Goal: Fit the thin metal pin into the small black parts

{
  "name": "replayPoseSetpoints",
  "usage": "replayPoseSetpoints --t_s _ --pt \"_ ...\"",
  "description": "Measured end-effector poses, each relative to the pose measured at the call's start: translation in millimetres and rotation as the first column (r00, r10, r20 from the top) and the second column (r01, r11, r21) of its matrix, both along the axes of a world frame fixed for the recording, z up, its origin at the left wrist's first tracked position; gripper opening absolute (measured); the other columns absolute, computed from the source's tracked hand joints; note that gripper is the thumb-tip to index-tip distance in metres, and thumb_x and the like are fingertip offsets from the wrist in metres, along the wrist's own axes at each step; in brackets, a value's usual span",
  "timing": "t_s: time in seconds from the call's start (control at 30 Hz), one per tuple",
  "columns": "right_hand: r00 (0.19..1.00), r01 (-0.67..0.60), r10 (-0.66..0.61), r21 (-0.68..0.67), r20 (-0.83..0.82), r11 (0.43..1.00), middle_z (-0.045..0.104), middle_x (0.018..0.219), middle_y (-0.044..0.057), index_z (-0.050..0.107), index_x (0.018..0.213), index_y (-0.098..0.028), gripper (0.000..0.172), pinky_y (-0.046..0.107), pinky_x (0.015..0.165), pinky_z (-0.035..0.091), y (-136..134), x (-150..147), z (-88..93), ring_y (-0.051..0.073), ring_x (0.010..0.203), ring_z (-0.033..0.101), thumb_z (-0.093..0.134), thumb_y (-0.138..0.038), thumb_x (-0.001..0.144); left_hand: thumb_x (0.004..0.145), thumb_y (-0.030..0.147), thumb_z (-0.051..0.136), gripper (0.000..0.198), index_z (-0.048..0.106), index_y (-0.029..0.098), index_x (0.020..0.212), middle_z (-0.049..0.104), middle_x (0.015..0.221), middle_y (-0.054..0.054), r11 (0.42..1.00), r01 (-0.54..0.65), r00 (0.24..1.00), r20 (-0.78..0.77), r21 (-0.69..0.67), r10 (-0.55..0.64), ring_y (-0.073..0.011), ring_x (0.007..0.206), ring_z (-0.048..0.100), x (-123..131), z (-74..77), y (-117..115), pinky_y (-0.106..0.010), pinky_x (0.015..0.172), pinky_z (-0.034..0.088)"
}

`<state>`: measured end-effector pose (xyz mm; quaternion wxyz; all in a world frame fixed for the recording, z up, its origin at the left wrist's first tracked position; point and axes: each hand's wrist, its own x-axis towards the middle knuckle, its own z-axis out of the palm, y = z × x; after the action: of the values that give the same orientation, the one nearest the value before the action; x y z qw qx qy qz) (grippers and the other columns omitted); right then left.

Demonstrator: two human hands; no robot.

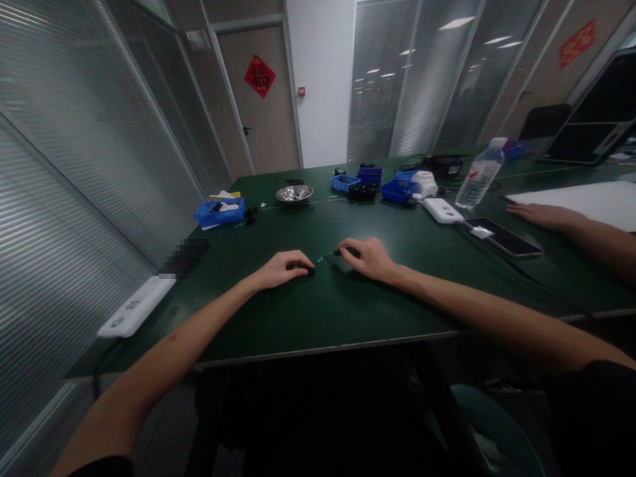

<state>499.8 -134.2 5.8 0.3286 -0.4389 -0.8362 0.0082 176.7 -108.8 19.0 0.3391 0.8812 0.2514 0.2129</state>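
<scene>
My left hand [283, 269] rests on the green table, its thumb and fingers pinched on a small black part [311, 271]. Opposite it, my right hand [368, 257] is closed around a small tool with a dark handle [337, 252]. A thin shaft seems to stick out from that handle to the left, though its tip is too small to make out. Between the two hands lies a tiny green piece [320, 260]. Whether the tool touches this piece, I cannot tell.
A metal bowl [295, 194] and a blue bin [219, 212] stand farther back. More blue bins [397, 190] sit behind my right hand. A water bottle [481, 173], a phone [504, 237] and another person's hand [544, 215] are at right. A white power bank [136, 306] lies left.
</scene>
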Motion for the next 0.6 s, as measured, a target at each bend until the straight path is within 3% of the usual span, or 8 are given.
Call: replayPoseSetpoints --t_s 0.1,0.3,0.5,0.6 --pt "1.000 0.005 -0.005 -0.007 0.000 1.000 0.074 0.073 0.002 0.079 0.109 -0.021 0.030 0.028 0.061 0.039 0.1 0.8 0.5 0.015 0.056 0.061 0.055 -0.039 0.105 0.103 0.036 0.065 0.025 0.077 0.022 0.120 0.069 0.124 -0.010 0.999 -0.018 1.000 0.008 0.045 0.017 -0.0232 0.108 0.065 1.8 2.0 -2.0 -0.037 0.092 0.052" --pt "0.967 -0.250 0.251 -0.020 0.052 0.968 0.075 0.078 0.003 0.076 0.119 -0.019 0.032 0.026 0.063 0.042 -8.1 -1.9 5.8 0.014 0.060 0.063 0.052 -0.038 0.107 0.104 0.037 0.064 0.026 0.076 0.021 0.120 0.069 0.122 -0.010 0.994 -0.028 1.000 0.007 0.110 0.027 -0.0226 0.106 0.066 5.1 2.7 -5.2 -0.035 0.088 0.053" --pt "0.947 -0.310 0.309 0.007 0.086 0.951 0.074 0.076 0.002 0.074 0.120 -0.019 0.033 0.026 0.060 0.040 -10.5 -2.5 7.0 0.013 0.058 0.062 0.052 -0.038 0.107 0.103 0.033 0.065 0.023 0.075 0.024 0.123 0.072 0.129 -0.009 0.988 -0.002 1.000 0.012 0.156 0.000 -0.0249 0.123 0.064 7.0 4.2 -9.9 -0.042 0.107 0.049" --pt "0.949 -0.306 0.304 0.016 0.084 0.952 0.075 0.079 0.003 0.074 0.121 -0.019 0.033 0.026 0.061 0.042 -9.9 -2.3 7.2 0.014 0.060 0.063 0.051 -0.038 0.107 0.105 0.031 0.061 0.027 0.073 0.025 0.128 0.071 0.132 -0.009 0.985 0.001 1.000 -0.024 0.172 0.003 -0.0246 0.124 0.064 7.0 3.8 -10.3 -0.043 0.109 0.049"
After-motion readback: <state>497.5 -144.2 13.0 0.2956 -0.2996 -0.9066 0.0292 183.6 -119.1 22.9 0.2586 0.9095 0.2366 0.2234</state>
